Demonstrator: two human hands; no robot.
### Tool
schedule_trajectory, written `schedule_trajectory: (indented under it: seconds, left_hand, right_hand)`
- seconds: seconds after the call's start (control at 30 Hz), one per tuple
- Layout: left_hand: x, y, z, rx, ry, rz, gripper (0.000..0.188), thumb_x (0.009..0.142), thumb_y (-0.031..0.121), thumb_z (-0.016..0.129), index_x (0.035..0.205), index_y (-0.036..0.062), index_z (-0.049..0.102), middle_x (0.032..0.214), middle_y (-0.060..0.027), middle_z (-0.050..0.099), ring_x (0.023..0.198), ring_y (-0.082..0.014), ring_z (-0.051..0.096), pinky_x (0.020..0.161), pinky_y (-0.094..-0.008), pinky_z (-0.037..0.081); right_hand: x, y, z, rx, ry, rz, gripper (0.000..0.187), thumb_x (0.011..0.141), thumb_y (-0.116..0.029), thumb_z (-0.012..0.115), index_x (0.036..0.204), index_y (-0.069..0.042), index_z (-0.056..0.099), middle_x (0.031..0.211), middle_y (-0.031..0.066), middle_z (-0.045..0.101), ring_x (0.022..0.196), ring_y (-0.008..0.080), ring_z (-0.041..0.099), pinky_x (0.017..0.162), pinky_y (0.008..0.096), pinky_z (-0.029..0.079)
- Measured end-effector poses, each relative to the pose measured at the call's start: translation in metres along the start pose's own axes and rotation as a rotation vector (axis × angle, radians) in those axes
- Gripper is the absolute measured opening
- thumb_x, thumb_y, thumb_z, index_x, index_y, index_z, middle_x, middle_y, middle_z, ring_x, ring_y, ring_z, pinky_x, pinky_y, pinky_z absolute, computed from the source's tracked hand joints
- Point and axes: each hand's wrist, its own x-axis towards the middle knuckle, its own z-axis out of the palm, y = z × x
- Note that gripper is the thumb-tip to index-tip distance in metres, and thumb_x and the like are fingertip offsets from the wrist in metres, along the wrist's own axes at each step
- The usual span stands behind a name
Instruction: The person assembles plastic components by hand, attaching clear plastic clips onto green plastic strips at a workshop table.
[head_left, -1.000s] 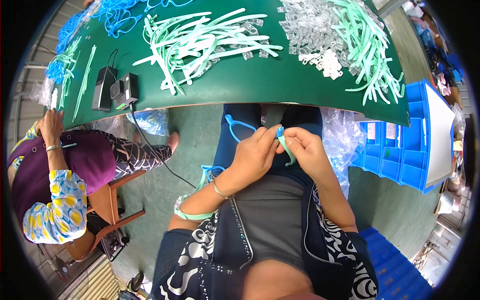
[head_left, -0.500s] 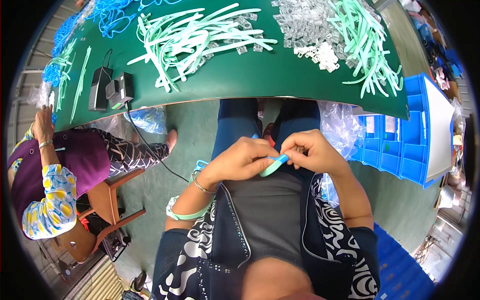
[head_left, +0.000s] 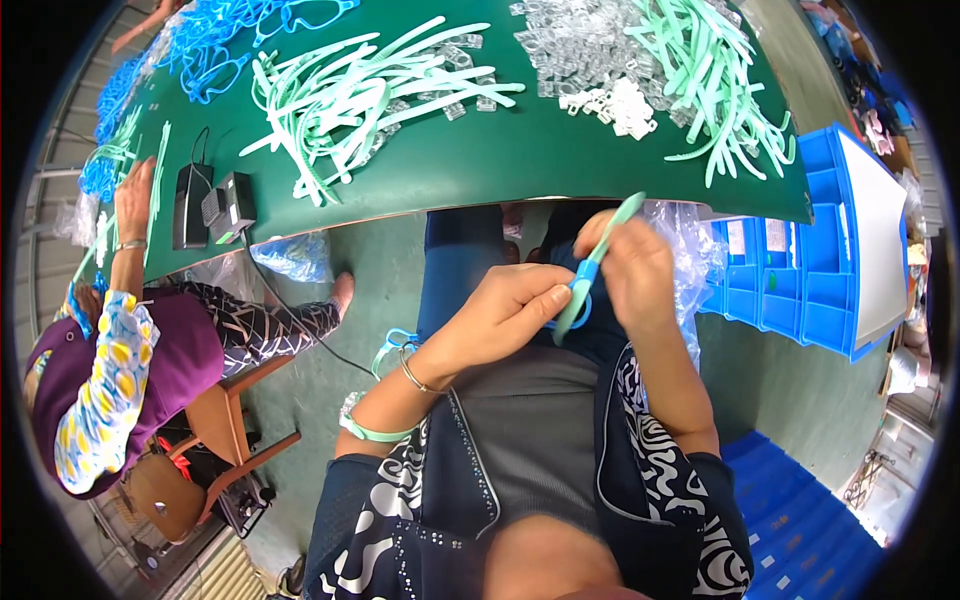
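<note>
In front of my lap, my left hand (head_left: 515, 308) is closed on a blue glasses frame (head_left: 588, 270), thumb on top. A mint-green strap (head_left: 625, 212) runs through the blue end piece, one part rising past my other hand and the other hanging below. My right hand (head_left: 640, 268) is at the strap's upper part, its fingers bent and smeared by motion, so its grip is unclear. Around my left forearm hangs another mint-green strap (head_left: 385, 435), with a blue frame part (head_left: 400, 338) beside the wrist.
On the green table (head_left: 450, 165) lie mint-green straps (head_left: 350, 105), clear plastic pieces (head_left: 580, 50), white clips (head_left: 625, 105) and blue frames (head_left: 215, 75). A black device (head_left: 230, 208) trails a cable. Blue bins (head_left: 785, 250) stand at right; at left a co-worker's hand (head_left: 133, 200) reaches over straps.
My right hand has lifted up and outward from the frame, and the strap now stretches up past it. The co-worker's hand has moved farther onto the table. The view has shifted slightly.
</note>
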Motion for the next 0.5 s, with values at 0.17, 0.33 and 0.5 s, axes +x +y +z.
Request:
schedule_trajectory:
  seconds: [0.17, 0.33, 0.5]
  left_hand:
    - [-0.007, -0.002, -0.005, -0.165, -0.148, 0.029, 0.027, 0.092, 0.018, 0.047, 0.098, -0.0033, 0.062, 0.076, -0.0079, 0.059, 0.066, -0.0148, 0.054, 0.063, -0.0272, 0.044]
    - [0.012, -0.003, -0.002, 0.053, -0.046, -0.064, 0.018, 0.090, 0.011, 0.051, 0.091, -0.0038, 0.061, 0.074, -0.0071, 0.059, 0.065, -0.0125, 0.053, 0.060, -0.0257, 0.044]
    - [0.023, 0.003, 0.001, 0.068, -0.163, -0.044, 0.020, 0.091, 0.013, 0.051, 0.088, -0.0034, 0.060, 0.071, -0.0081, 0.057, 0.061, -0.0132, 0.053, 0.057, -0.0273, 0.044]
  right_hand:
    - [0.032, -0.049, -0.062, 0.484, 0.222, -0.020, 0.025, 0.095, -0.024, 0.044, 0.091, -0.001, 0.055, 0.084, 0.0095, 0.059, 0.060, 0.0111, 0.051, 0.056, 0.0260, 0.042]
    - [0.004, -0.032, 0.009, -0.553, -0.118, 0.192, 0.013, 0.093, -0.013, 0.049, 0.094, -0.002, 0.055, 0.084, 0.0102, 0.063, 0.053, 0.0143, 0.054, 0.050, 0.0268, 0.043]
    - [0.010, -0.026, -0.007, -0.977, 0.114, -0.177, 0.010, 0.091, -0.010, 0.052, 0.089, -0.001, 0.058, 0.062, 0.0004, 0.050, 0.053, 0.0052, 0.043, 0.047, 0.0227, 0.035]
